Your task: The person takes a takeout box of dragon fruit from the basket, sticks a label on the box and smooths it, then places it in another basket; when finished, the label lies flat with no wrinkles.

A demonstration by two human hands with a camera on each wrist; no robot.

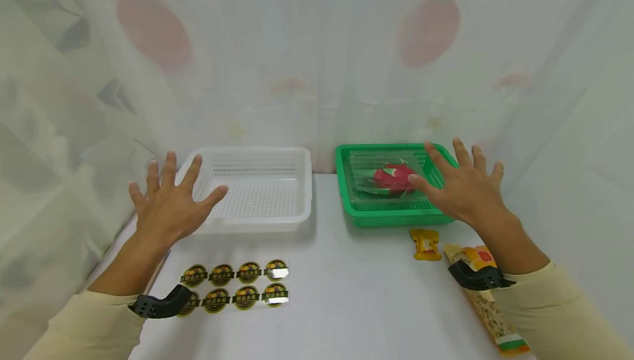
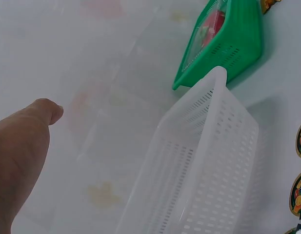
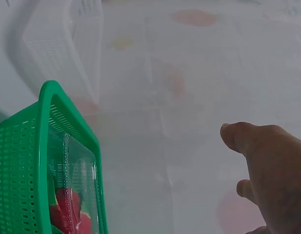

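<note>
Black labels (image 1: 221,275), illegible; hands (image 1: 170,208) spread near white basket (image 1: 257,224), green basket (image 1: 391,217).

My white table (image 1: 356,283), to my left a sticker sheet (image 1: 235,286) with two rows of round labels, to my right a yellow packet (image 1: 425,244), a long bag (image 1: 491,311) partly hidden, ahead a pale curtain (image 1: 317,63).

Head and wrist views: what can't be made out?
Head: part of the white plastic basket, behind the left hand.
Head: part of the long yellow-clear plastic bag, behind the cream right sleeve.
Head: lettering on the round black-gold stickers, too small.
Right wrist: one end of the green plastic basket, cut by the bottom edge.
</note>
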